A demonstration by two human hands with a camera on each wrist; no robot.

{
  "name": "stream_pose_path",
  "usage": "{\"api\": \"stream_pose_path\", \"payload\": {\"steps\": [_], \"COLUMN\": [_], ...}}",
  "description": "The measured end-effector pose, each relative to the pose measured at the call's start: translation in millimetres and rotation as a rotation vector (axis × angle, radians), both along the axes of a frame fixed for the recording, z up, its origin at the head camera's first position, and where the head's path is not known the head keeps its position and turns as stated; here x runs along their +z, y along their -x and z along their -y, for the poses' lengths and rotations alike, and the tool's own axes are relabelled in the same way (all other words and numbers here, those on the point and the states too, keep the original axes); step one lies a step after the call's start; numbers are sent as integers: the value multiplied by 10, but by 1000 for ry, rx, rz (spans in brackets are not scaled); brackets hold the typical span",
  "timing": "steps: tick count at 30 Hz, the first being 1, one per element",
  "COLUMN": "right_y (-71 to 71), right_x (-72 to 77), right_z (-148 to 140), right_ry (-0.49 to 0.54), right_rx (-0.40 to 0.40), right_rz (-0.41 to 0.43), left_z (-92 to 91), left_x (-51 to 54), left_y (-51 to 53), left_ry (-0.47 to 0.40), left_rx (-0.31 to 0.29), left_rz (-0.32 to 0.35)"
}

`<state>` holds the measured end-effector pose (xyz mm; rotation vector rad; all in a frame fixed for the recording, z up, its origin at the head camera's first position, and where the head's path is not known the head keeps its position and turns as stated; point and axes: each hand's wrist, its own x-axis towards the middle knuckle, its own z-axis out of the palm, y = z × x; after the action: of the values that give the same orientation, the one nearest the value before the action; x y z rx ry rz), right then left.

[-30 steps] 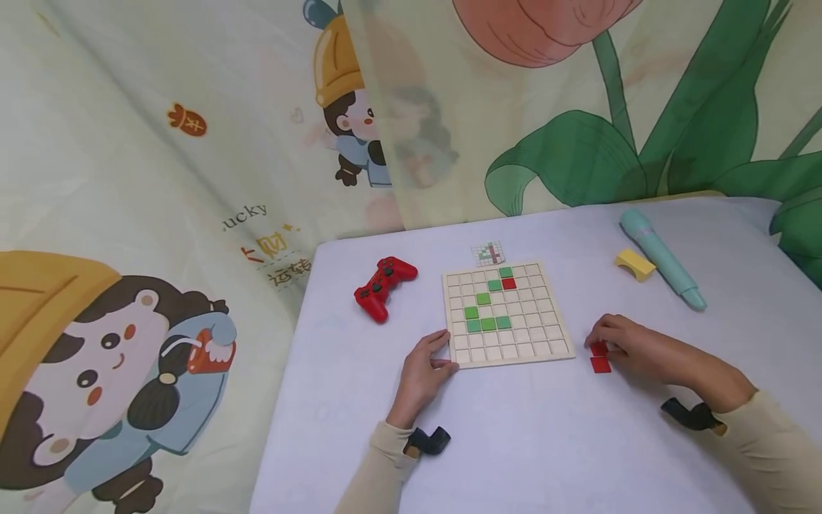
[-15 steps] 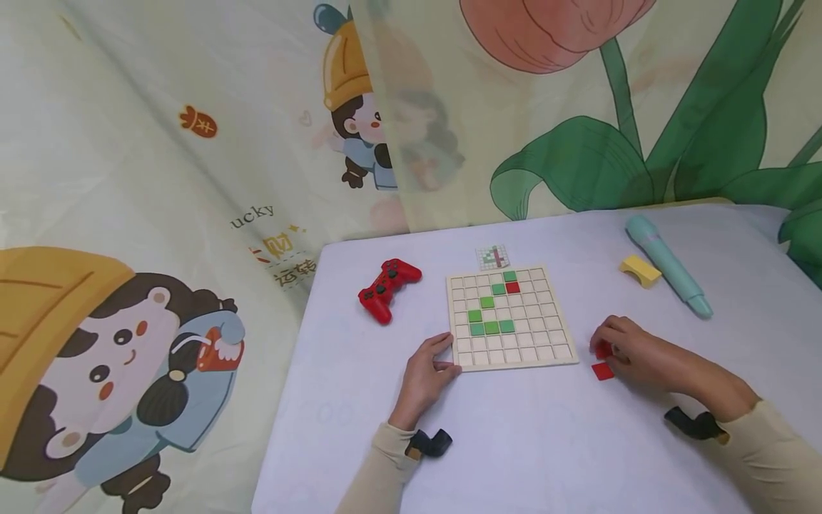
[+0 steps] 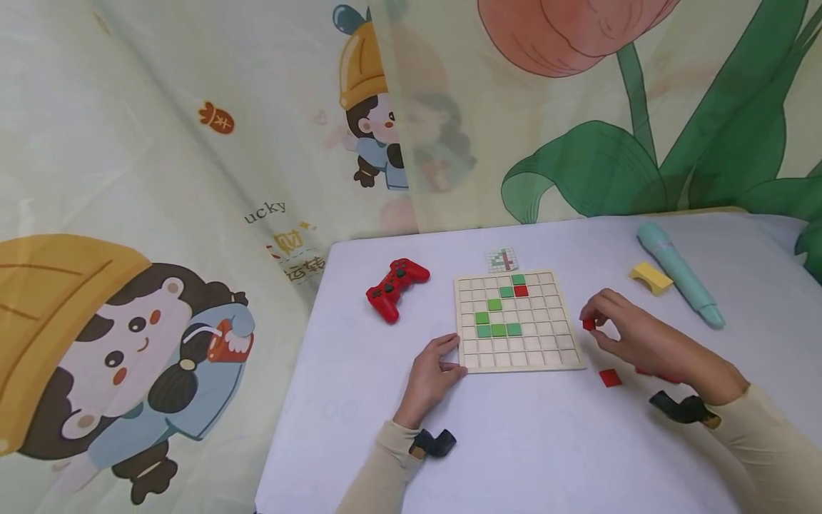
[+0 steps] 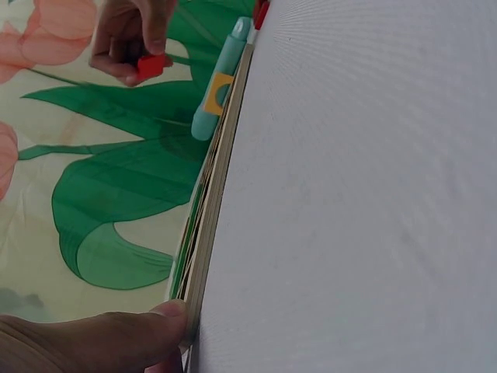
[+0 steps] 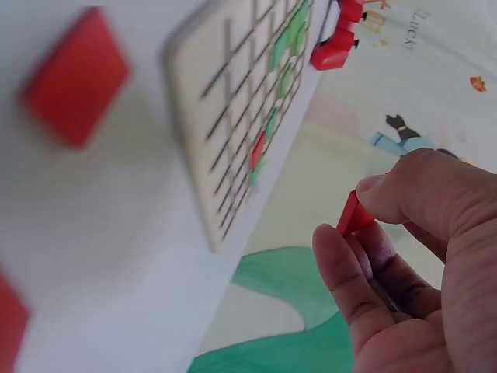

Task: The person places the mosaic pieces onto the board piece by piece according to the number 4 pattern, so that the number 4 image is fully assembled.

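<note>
Right hand (image 3: 636,334) pinching red tile (image 3: 589,325), held just right of grid board (image 3: 539,344), left hand (image 3: 427,375) gripping board's left edge

You wear a plain beige left sleeve (image 3: 380,464) and a matching, creased right sleeve (image 3: 764,439), both long. A bent black wrist piece (image 3: 437,443) with a small brownish patch sits by each cuff; your hands (image 3: 425,378) are bare.

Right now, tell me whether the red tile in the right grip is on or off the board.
Off: the right grip pinches the red tile beside the board, and the right wrist view shows tile and board apart.
</note>
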<state>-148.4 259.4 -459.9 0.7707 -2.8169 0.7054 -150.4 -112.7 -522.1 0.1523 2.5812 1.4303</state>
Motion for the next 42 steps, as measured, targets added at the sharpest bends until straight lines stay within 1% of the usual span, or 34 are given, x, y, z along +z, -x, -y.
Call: {"api": "stream_pose_path", "payload": {"steps": [3,4,9,12,14,17,19,23,26,30,35,42], "right_y": [109,151,389,562,682,838,921,1047,1112,1157,1165,1149], "right_x": [51,67,137,142,112,23,-49,-168,-223,-266,-280,-242], "right_z": [109,144,338,463,540,634,679,725,737,749,774,823], "right_ry": [-1,0,-2,-8,-26,-54,-80,-120,-152,-188,-210,-224], "right_rx": [17,22,40,56,65,83,92,95,96,97,89,127], "right_rz": [-19,-9,75,140,174,208,215,236,260,281,282,264], "left_z": [-11,-12,-13,-11,-11,-14,-19,-33,-38,-35,-31,-13], "left_x": [5,8,13,23,25,17,13,9,8,14,34,21], "left_y": [-1,-1,17,22,20,15,10,4,1,-3,-7,-13], "left_ry": [7,8,15,13,10,4,3,7,13,15,16,20], "left_rx": [3,3,1,4,8,8,7,4,6,4,4,12], "left_rz": [1,3,-2,3,9,20,29,19,10,7,9,10]}}
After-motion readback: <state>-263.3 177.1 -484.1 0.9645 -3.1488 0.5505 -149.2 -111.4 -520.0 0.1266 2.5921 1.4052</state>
